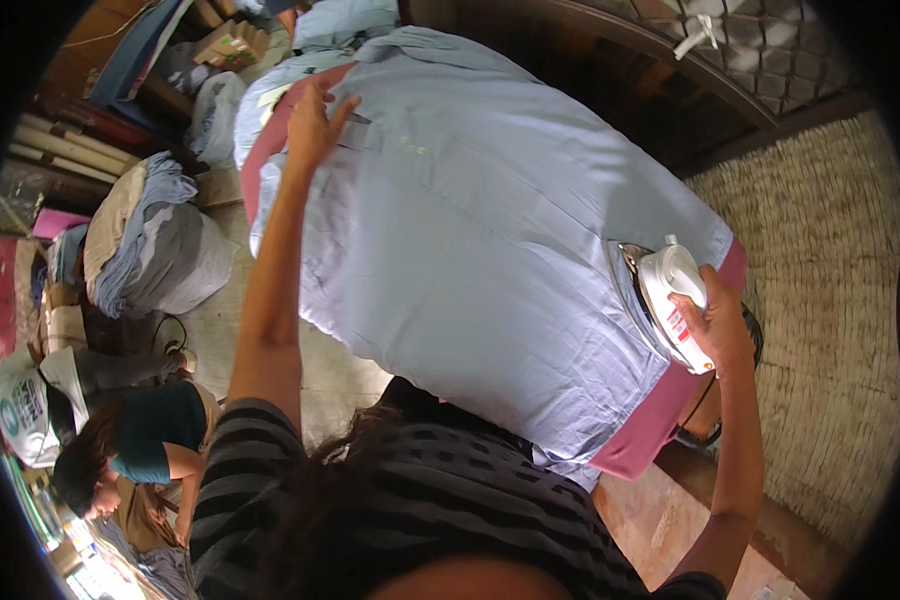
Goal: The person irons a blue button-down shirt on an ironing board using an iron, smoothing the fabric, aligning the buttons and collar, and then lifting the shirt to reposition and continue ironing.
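A light blue shirt (pixel 450 220) is spread over an ironing board with a maroon cover (pixel 642 440), which shows at its edges. On the right part of the cloth rests a white clothes iron (pixel 675 300), its metal soleplate tip pointing away to the left. My right hand (pixel 718 325) is wrapped round the iron's handle. At the far left edge of the board, my left hand (pixel 315 128) has its fingers apart and holds nothing. It is over or on the shirt's edge; contact cannot be made out. Light wrinkles run through the cloth near the iron.
More pale blue clothing (pixel 345 22) lies beyond the board's far end. Bundled clothes (pixel 160 245) stand on the floor at left. Another person (pixel 160 440) bends at lower left. A woven mat (pixel 820 280) lies right; a black cord (pixel 755 335) hangs behind the iron.
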The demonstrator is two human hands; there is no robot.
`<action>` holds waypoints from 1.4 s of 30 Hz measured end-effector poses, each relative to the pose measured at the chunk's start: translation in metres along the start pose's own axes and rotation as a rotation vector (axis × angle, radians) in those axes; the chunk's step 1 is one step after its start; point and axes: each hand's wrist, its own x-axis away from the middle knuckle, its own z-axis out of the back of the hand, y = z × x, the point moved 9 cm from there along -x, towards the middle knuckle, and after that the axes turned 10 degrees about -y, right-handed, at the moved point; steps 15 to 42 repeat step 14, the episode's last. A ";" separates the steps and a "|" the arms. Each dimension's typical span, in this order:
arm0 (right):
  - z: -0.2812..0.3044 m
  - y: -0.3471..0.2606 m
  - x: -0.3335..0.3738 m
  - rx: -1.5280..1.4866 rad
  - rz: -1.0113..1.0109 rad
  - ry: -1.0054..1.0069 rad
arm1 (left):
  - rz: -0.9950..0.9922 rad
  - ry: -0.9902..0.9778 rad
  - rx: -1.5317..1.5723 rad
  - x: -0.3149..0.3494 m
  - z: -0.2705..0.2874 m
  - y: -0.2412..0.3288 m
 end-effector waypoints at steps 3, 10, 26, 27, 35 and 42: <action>-0.005 -0.013 -0.008 -0.020 -0.037 0.010 | 0.073 -0.022 -0.141 0.054 0.008 0.034; -0.009 -0.025 0.006 0.009 -0.154 0.016 | 0.317 -0.018 -0.318 0.086 -0.018 0.078; -0.010 -0.030 0.018 -0.009 -0.001 0.059 | 0.469 0.054 0.121 0.087 -0.019 0.049; -0.010 -0.030 0.018 -0.009 -0.001 0.059 | 0.469 0.054 0.121 0.087 -0.019 0.049; -0.010 -0.030 0.018 -0.009 -0.001 0.059 | 0.469 0.054 0.121 0.087 -0.019 0.049; -0.010 -0.030 0.018 -0.009 -0.001 0.059 | 0.469 0.054 0.121 0.087 -0.019 0.049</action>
